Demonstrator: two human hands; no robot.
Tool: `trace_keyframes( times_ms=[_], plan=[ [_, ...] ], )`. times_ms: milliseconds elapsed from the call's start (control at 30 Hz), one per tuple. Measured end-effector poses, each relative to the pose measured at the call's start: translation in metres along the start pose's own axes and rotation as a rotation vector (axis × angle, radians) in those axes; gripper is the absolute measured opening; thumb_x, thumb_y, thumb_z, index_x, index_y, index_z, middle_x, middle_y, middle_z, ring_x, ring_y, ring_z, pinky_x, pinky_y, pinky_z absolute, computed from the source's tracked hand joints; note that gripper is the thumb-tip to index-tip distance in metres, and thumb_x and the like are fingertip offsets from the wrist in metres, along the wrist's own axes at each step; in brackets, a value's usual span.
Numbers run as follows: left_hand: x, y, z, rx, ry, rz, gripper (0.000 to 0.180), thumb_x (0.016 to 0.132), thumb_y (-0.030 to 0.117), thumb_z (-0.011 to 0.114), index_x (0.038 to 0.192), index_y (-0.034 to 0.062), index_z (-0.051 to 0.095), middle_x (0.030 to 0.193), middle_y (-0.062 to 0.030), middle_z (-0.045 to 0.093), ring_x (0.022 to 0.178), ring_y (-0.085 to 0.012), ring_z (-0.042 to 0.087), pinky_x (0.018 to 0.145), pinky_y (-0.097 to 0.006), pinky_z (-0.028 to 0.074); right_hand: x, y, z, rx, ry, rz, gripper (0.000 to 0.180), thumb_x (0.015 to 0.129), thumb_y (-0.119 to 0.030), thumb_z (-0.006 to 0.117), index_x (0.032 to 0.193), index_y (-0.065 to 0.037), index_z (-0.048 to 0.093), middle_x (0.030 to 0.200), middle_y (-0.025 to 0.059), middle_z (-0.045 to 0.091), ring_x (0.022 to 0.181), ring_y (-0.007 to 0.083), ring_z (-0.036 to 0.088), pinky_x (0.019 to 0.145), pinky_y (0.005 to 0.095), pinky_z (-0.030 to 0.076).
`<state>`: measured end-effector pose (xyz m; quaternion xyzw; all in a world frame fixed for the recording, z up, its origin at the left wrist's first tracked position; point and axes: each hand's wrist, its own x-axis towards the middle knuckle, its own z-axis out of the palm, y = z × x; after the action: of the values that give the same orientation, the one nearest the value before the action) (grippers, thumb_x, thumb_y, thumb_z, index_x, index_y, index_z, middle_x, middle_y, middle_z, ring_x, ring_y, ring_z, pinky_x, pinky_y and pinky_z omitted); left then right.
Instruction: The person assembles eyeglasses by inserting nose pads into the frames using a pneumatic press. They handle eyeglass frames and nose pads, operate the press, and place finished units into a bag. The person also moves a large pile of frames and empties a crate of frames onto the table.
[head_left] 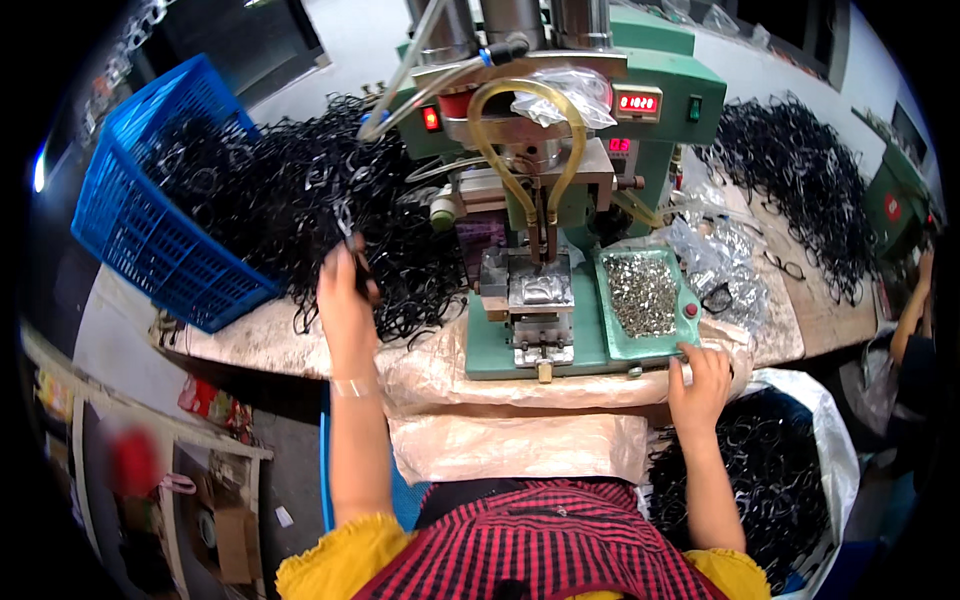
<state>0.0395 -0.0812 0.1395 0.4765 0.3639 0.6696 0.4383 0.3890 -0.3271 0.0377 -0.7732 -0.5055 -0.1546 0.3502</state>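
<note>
Left hand (345, 292): pinched thin black plastic eyeglass frame (352, 248), long axis upright, pointing away. Right hand (700, 378): spread, empty, touching green metal tray (612, 340).

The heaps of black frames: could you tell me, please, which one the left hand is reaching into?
The left hand is in the heap spilling from the blue basket, left of the green machine. The other heaps lie at far right and in the white sack.

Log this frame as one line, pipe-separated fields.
left hand: grips black frame from pile | right hand: fingertips at green tray of small metal parts | press: empty
</note>
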Motion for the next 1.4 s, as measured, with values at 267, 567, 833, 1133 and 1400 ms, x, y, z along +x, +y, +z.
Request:
trace_keyframes(
  times_ms=[267, 567, 833, 1133, 1400],
  plan=[
    [-0.085, 0.01, 0.049, 0.376, -0.803, 0.873, 0.01, 0.083, 0.013, 0.069, 0.092, 0.0119, 0.074, 0.103, -0.009, 0.071, 0.082, -0.0252, 0.064, 0.089, -0.048, 0.048, 0.057, -0.03, 0.063, -0.072, 0.056, -0.055, 0.015, 0.078, -0.016, 0.071, 0.09, -0.008, 0.068, 0.086, 0.0081, 0.063, 0.091, 0.0308, 0.057, 0.073, 0.0431, 0.044],
    [-0.068, 0.005, 0.065, 0.567, -1.051, 0.85, 0.024, 0.075, 0.023, 0.076, 0.097, 0.0157, 0.075, 0.107, -0.0008, 0.071, 0.076, -0.0212, 0.059, 0.089, -0.043, 0.05, 0.086, -0.031, 0.071, 0.184, 0.127, 0.101, 0.012, 0.087, -0.013, 0.065, 0.092, -0.003, 0.07, 0.087, 0.012, 0.068, 0.082, 0.0311, 0.059, 0.076, 0.0394, 0.047],
    [-0.065, 0.005, 0.06, 0.529, -1.058, 0.758, 0.023, 0.075, 0.022, 0.078, 0.096, 0.0143, 0.075, 0.106, -0.0004, 0.072, 0.073, -0.0217, 0.06, 0.091, -0.044, 0.048, 0.083, -0.054, 0.077, 0.13, 0.011, -0.082, 0.009, 0.078, -0.013, 0.072, 0.087, -0.01, 0.072, 0.099, 0.0069, 0.065, 0.101, 0.0279, 0.06, 0.077, 0.0404, 0.046],
    [-0.107, -0.012, 0.0, 0.572, -0.593, 0.826, 0.032, 0.08, 0.009, 0.069, 0.112, 0.011, 0.068, 0.134, -0.0147, 0.059, 0.102, -0.0257, 0.063, 0.107, -0.045, 0.039, 0.089, -0.052, 0.076, 0.263, 0.058, -0.188, 0.011, 0.082, -0.004, 0.068, 0.092, -0.003, 0.072, 0.1, 0.0102, 0.07, 0.095, 0.0276, 0.065, 0.093, 0.0382, 0.046],
    [0.04, 0.011, -0.076, 0.96, -0.052, 0.661, 0.018, 0.082, 0.002, 0.067, 0.1, 0.0046, 0.069, 0.1, -0.0102, 0.066, 0.095, -0.0266, 0.062, 0.083, -0.034, 0.048, 0.067, -0.07, 0.06, 0.595, -0.057, 0.258, 0.012, 0.086, -0.004, 0.067, 0.097, 0.0, 0.071, 0.089, 0.0071, 0.07, 0.084, 0.0134, 0.063, 0.082, 0.0262, 0.047]
  ],
)
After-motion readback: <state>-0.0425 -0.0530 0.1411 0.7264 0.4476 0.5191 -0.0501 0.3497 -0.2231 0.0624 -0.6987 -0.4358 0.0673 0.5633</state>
